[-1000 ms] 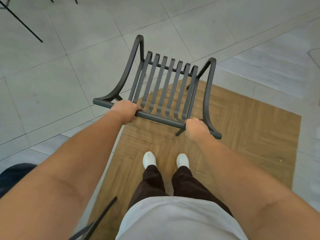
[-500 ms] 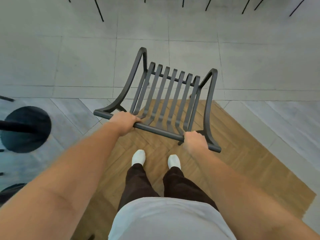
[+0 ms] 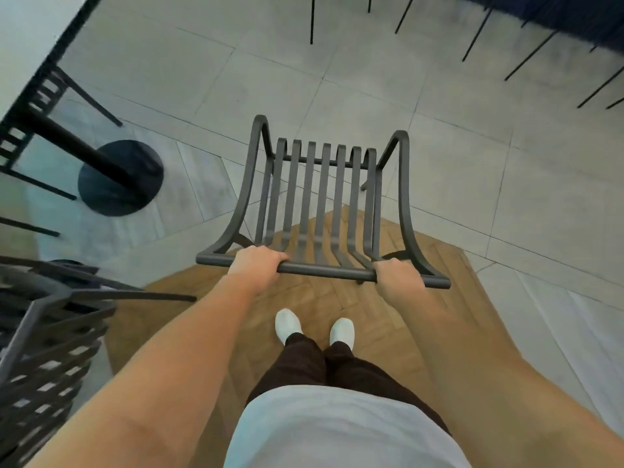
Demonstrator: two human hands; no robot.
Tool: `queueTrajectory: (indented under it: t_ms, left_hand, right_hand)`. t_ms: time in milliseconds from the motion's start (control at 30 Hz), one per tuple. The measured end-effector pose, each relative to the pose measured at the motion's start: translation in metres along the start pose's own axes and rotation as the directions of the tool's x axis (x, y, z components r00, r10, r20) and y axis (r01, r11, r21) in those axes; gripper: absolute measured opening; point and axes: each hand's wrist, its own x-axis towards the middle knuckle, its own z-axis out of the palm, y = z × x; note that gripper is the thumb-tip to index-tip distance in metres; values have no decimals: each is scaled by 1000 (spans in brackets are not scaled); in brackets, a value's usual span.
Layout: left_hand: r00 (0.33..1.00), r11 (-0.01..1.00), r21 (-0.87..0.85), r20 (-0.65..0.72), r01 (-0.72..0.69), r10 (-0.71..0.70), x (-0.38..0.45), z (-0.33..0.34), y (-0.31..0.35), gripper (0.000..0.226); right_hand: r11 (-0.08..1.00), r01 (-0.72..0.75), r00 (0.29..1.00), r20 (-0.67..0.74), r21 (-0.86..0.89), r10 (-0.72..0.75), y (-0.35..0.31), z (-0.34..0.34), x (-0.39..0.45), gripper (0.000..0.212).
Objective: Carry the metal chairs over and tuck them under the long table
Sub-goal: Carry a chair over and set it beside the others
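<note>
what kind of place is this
Probably a cafe or canteen seating area: a pedestal table with a round base, a stack of metal chairs, and thin chair legs on tiled floor.

No readable text, label, brand, number or sign shows on anything here.

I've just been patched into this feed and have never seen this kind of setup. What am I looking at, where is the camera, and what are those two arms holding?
There is no machine here: these are a person's bare arms. The single picture comes from a wide-angle camera worn on the head, looking forward and down, so you see the person's own body and white shoes below. The left hand and right hand each grip the top bar of a dark metal chair, seen from above and behind its slatted back. Underfoot is a patch of wood flooring set in grey tile. At the left stands a table on a round black base, and a stack of similar chairs sits at the lower left.
</note>
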Motion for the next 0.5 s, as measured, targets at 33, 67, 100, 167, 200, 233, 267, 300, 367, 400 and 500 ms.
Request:
queueTrajectory:
  t_ms: [33, 67, 100, 167, 200, 233, 267, 300, 367, 400, 500]
  left_hand:
    - [1000, 999, -21, 1, 24, -24, -5, 4, -3, 42]
    - [999, 998, -37, -4, 52, -52, -11, 8, -6, 43]
    - [997, 996, -49, -10, 79, -79, -16, 12, -10, 44]
    - [992, 989, -76, -7, 125, -126, -23, 16, -21, 45]
    - [989, 985, -91, -3, 149, -150, -26, 18, -27, 46]
    - [985, 979, -104, 3, 173, -173, -28, 20, -32, 46]
    - [980, 973, -120, 10, 197, -198, -30, 21, -37, 46]
    - [974, 964, -139, 17, 225, -225, -33, 22, -41, 45]
    - [958, 941, -180, 33, 287, -286, -36, 23, -48, 46]
    - [948, 927, -202, 43, 318, -316, -38, 24, -51, 47]
    - [912, 875, -266, 59, 406, -405, -41, 24, -57, 48]
  right_hand:
    - [1000, 13, 1000, 7, -13, -12, -5, -4, 3, 27]
    - [999, 28, 1000, 2, -28, -28, -10, -7, 7, 27]
    - [998, 48, 999, -11, -45, -48, -15, -11, 11, 27]
    - [993, 94, 995, -32, -70, -96, -26, -19, 21, 27]
    - [990, 116, 992, -39, -78, -120, -32, -24, 26, 26]
    - [986, 138, 989, -45, -90, -142, -38, -29, 32, 26]
    - [981, 159, 985, -50, -108, -165, -44, -33, 38, 25]
    - [975, 180, 981, -53, -133, -188, -50, -38, 44, 25]
    - [956, 227, 969, -58, -186, -241, -63, -47, 59, 26]
    - [945, 250, 961, -60, -211, -268, -69, -53, 67, 27]
    - [907, 323, 938, -34, -270, -344, -86, -73, 95, 30]
